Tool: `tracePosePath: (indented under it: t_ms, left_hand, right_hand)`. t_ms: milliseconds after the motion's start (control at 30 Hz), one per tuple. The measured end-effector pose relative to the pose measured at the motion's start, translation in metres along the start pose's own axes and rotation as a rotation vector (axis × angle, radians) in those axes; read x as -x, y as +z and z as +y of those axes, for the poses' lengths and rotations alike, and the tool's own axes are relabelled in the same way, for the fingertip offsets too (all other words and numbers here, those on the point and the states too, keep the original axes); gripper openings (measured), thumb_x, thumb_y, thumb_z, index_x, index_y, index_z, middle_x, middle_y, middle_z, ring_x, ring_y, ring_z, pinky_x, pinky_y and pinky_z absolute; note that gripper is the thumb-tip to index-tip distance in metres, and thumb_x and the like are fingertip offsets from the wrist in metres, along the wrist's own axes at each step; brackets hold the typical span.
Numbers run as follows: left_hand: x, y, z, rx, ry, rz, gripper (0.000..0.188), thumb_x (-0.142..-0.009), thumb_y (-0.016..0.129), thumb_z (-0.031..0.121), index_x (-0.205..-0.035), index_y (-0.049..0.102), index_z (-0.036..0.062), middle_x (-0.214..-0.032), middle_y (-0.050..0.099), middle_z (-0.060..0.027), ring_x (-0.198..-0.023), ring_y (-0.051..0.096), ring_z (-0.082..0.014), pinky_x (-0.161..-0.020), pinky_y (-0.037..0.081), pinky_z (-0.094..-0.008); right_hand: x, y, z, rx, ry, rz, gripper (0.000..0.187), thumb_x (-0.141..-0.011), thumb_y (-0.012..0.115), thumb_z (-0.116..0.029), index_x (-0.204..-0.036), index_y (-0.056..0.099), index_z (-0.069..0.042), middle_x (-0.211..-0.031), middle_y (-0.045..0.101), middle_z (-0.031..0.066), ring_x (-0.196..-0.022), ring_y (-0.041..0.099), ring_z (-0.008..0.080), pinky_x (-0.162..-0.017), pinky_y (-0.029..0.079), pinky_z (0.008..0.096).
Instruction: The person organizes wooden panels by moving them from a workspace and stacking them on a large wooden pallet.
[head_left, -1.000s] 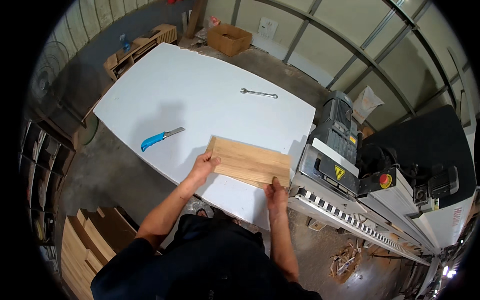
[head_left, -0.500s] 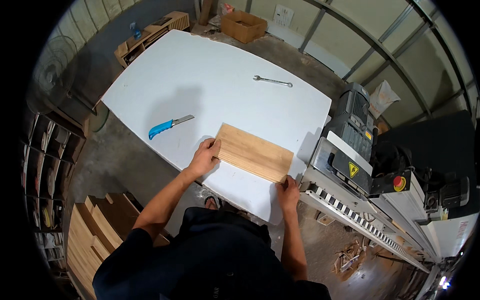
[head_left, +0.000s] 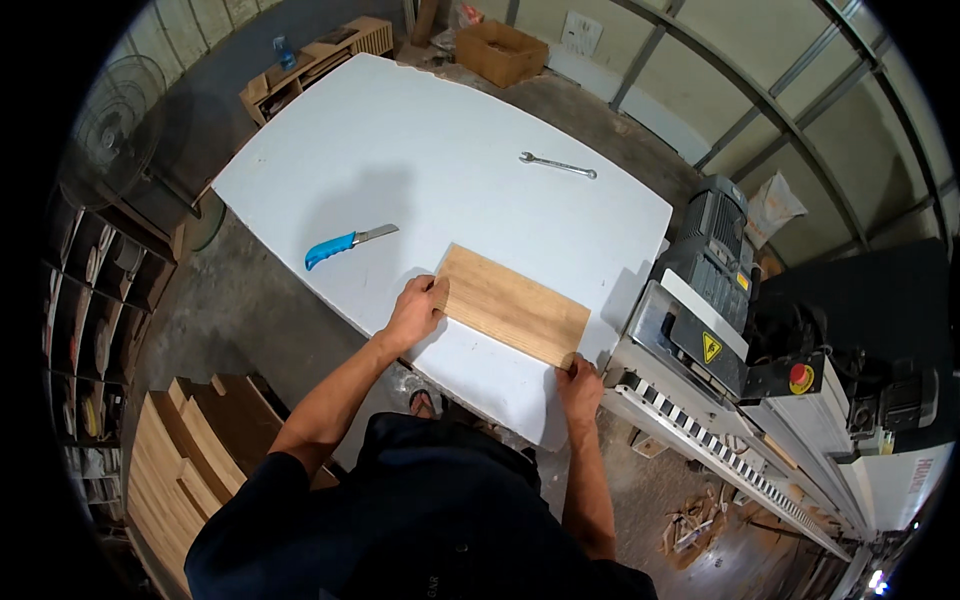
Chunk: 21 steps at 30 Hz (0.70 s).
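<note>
A light brown rectangular wooden board with visible grain is at the near right part of the white tabletop. My left hand grips its left end, thumb and fingers closed at the edge. At the near right corner, my right hand pinches the board too. The undersides of the fingers are hidden. To the left of the board lies a knife with a blue handle, its blade pointing right. Farther off, a metal combination wrench rests on the tabletop.
A machine with a grey motor, toothed rail and red button stands close on the right. Wooden panels are stacked at lower left, near shelves and a fan. A cardboard box sits beyond the table.
The board's ridged near side, visible earlier, no longer shows; its face now looks flat toward me. Both hands keep their hold. The whole view has shifted slightly.
</note>
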<state>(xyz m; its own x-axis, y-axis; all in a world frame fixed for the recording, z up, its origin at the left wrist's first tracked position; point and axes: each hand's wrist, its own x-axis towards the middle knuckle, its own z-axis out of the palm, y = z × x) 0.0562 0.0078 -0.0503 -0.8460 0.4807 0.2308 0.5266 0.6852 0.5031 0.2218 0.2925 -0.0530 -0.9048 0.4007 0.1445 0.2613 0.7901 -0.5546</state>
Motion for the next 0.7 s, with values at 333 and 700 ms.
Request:
tracePosePath:
  t_ms: [333,700]
  left_hand:
    - [0.021,-0.007,0.001,0.017,-0.008,-0.037,0.053,-0.067,0.069,0.005,-0.118,0.055,0.0030,-0.102,0.056,-0.0226,-0.093,0.055,-0.0391,-0.078,0.049,-0.0428]
    - [0.023,-0.007,-0.001,0.008,0.007,-0.022,0.052,-0.066,0.071,0.006,-0.116,0.058,0.0022,-0.104,0.056,-0.0221,-0.095,0.054,-0.0387,-0.081,0.048,-0.0425]
  right_hand:
    - [-0.004,0.000,0.007,-0.093,0.027,-0.013,0.014,-0.074,0.065,-0.011,-0.083,0.063,-0.002,-0.070,0.061,0.0161,-0.067,0.060,0.0334,-0.061,0.047,0.0402]
    - [-0.003,0.001,0.006,-0.098,0.054,0.007,0.017,-0.071,0.067,-0.015,-0.084,0.064,-0.004,-0.069,0.063,0.0123,-0.062,0.063,0.0265,-0.061,0.049,0.0358]
